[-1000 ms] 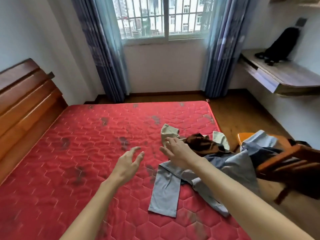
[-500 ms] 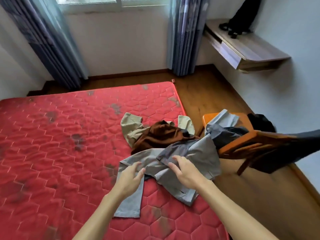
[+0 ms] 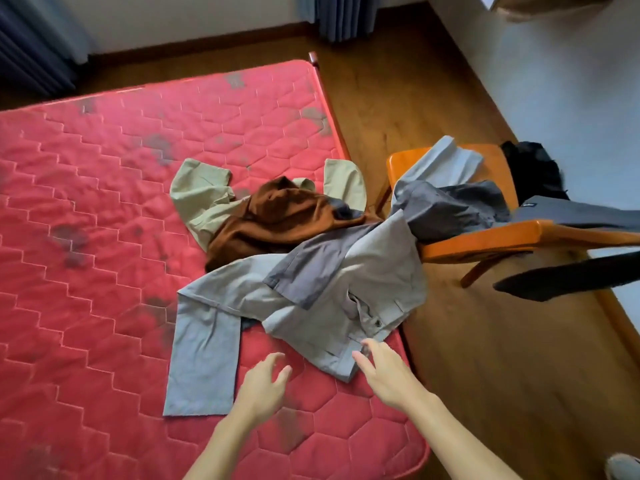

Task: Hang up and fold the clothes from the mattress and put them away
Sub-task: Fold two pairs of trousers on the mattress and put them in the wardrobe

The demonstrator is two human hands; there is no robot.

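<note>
While both my arms reach over the near edge of the mattress (image 3: 86, 237), my left hand (image 3: 265, 386) hovers with fingers spread and loosely curled, holding nothing, just beside the long sleeve of the grey shirt (image 3: 346, 306). My right hand (image 3: 388, 372) is spread too, its fingertips touching the shirt's near hem by the mattress's right edge; I cannot tell whether they pinch any cloth. The shirt lies crumpled on the mattress's right side, one sleeve running straight toward me, its far part draping off the mattress onto the chair (image 3: 485, 240). Beyond the shirt, farther up the mattress, lies a brown garment (image 3: 277, 220), partly under the shirt and on top of a pale green garment (image 3: 201, 199). The chair stands on the wooden floor (image 3: 485, 375) just beside the mattress's right edge, with a dark grey garment (image 3: 450, 206) heaped on its seat and black cloth (image 3: 533, 168) behind it.
</note>
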